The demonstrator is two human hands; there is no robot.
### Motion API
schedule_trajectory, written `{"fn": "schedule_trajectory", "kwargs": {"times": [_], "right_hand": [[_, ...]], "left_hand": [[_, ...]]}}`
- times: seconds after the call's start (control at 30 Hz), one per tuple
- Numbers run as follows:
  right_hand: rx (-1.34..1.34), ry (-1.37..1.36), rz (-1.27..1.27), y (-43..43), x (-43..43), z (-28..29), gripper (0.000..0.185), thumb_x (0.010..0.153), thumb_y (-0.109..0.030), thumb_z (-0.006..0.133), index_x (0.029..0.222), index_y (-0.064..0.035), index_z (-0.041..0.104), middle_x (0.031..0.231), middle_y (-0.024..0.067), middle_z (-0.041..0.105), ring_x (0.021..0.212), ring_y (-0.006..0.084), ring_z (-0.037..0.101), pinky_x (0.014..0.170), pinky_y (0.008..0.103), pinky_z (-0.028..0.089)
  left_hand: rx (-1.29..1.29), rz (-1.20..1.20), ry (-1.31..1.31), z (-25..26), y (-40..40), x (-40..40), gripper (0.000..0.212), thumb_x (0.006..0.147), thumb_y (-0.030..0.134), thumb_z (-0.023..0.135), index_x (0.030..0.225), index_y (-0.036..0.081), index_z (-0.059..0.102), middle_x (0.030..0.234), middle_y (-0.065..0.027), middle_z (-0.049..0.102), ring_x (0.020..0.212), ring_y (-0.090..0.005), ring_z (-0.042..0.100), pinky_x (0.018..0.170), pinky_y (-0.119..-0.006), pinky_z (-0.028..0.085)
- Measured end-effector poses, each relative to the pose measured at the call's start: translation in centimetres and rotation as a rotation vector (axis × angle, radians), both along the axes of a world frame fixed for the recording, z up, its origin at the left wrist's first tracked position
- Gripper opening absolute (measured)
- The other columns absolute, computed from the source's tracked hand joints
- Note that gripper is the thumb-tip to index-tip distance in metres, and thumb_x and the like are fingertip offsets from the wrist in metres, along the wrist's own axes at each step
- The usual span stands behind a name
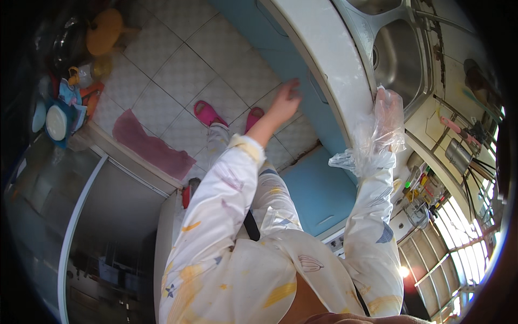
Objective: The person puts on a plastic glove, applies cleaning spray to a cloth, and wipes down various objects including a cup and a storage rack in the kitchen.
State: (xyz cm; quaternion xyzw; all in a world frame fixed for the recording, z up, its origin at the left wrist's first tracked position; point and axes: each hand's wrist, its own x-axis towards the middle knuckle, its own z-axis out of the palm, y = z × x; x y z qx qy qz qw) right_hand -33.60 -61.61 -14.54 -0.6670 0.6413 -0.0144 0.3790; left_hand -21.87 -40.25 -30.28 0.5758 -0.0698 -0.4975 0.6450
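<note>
My left hand (288,99) hangs in the air in front of the blue cabinet doors, its fingers loosely curled and apart, with nothing visible in them. Clear plastic, seemingly a bag (360,150), wraps my right hand (387,111) and bunches around the wrist and sleeve cuff. That hand is over the white countertop (336,60), beside the near end of the stainless steel sink (398,60). Through the crumpled plastic, I cannot make out whether its fingers grip anything.
Blue cabinets (317,186) run under the counter. A wall rack (457,150) holds utensils beyond it. Pink slippers (208,113) are on the tiled floor. A dark red cloth (149,146) lies by a sliding glass door (85,202), with assorted household items (73,97) nearby.
</note>
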Motion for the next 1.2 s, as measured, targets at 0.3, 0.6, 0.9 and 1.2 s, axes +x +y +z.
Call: {"fn": "schedule_trajectory", "kwargs": {"times": [0.3,0.6,0.9,1.2], "right_hand": [[-0.314,-0.344,0.248,-0.6,-3.9,-2.0,0.024,0.089,-0.018,0.058,0.103,0.0004,0.052,0.101,0.0107,0.056,0.091,0.0188,0.056,0.080,0.0320,0.046],[-0.551,0.009,0.534,-2.5,-3.9,-3.2,0.024,0.086,-0.021,0.059,0.099,-0.0010,0.055,0.096,0.0165,0.058,0.089,0.0301,0.059,0.077,0.0334,0.048],[-0.676,0.082,0.431,1.2,-1.7,-0.5,0.027,0.085,-0.026,0.062,0.093,-0.0015,0.056,0.083,0.0191,0.059,0.075,0.0377,0.058,0.068,0.0410,0.045],[-0.533,0.232,0.258,2.1,0.3,0.9,0.028,0.081,-0.023,0.069,0.096,-0.0044,0.055,0.084,0.0116,0.061,0.073,0.0209,0.060,0.066,0.0314,0.047]], "left_hand": [[-0.101,0.445,0.597,-1.2,1.3,-4.9,0.033,0.087,0.012,0.051,0.119,0.006,0.043,0.108,-0.0046,0.052,0.103,-0.0158,0.051,0.093,-0.031,0.040],[0.150,0.425,0.689,0.0,19.1,-14.4,0.006,0.094,0.012,0.051,0.098,0.014,0.047,0.108,0.0016,0.052,0.105,-0.0142,0.052,0.092,-0.035,0.044],[0.995,-0.540,-0.498,-6.0,28.9,-6.7,0.023,0.087,0.013,0.053,0.108,0.007,0.060,0.093,-0.0166,0.063,0.090,-0.0321,0.060,0.078,-0.039,0.048],[0.324,-0.998,-1.238,-17.4,-3.1,-0.5,0.032,0.081,0.023,0.061,0.109,0.008,0.059,0.107,-0.0127,0.059,0.101,-0.0308,0.056,0.083,-0.041,0.047]]}}
